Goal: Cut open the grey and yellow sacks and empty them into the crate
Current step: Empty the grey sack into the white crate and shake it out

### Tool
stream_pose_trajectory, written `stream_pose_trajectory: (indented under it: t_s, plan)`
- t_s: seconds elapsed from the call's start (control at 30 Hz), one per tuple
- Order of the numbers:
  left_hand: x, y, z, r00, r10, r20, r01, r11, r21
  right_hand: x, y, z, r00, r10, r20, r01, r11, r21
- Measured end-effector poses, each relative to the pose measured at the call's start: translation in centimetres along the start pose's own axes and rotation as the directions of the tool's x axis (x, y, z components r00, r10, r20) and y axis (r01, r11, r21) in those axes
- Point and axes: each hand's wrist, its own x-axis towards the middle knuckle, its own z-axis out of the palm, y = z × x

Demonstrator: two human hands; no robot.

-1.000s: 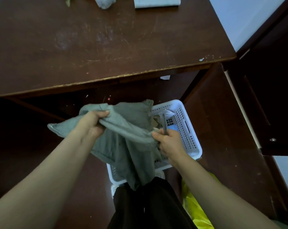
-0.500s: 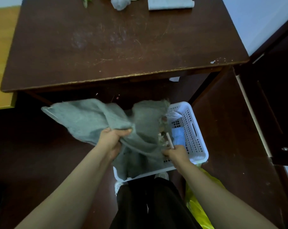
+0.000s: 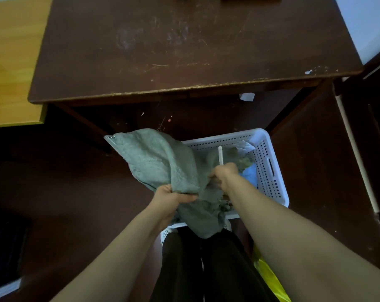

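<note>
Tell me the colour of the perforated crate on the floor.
White, with rows of small dark holes. The crate shows best in the head view, the only one.

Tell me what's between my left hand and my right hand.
Bunched fabric of the grey sack fills the gap; the left hand and right hand both grip it over the white crate. The head view shows this.

No readable text, label, brand, number or sign shows on anything here.
</note>
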Motion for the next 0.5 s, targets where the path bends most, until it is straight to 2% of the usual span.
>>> stream_pose_trajectory:
  t_s: [0.1,0.2,0.27,0.37,0.43,0.5]
  plan:
    - [0.3,-0.3,-0.6,1.0,-0.01,-0.022,0.01,1.0,0.021,-0.1,-2.0,-0.1,0.997,0.039,0.064,-0.059,0.934,0.351]
    - [1.0,-0.5,-0.9,0.995,0.017,-0.099,-0.009,0.996,0.085,-1.3,-4.3,-0.2,0.978,-0.04,0.204,-0.077,0.841,0.535]
    - [1.3,-0.9,-1.4,0.993,-0.003,-0.121,0.024,0.985,0.169,-2.1,-3.9,-0.6,0.958,-0.074,0.277,-0.085,0.85,0.52]
    - [1.4,-1.8,-2.2,0.987,-0.047,-0.153,0.087,0.961,0.263,-2.8,-2.4,-1.6,0.974,0.03,0.224,-0.13,0.887,0.444]
    - [1.8,-2.3,-2.5,0.98,-0.055,-0.189,0.107,0.955,0.277,-3.0,-2.7,-1.8,0.987,-0.058,0.152,-0.005,0.923,0.384]
    - [2.2,-2.9,-2.4,0.976,-0.072,-0.205,0.126,0.955,0.269,-3.3,-3.6,-1.6,0.971,-0.18,0.156,0.113,0.924,0.364]
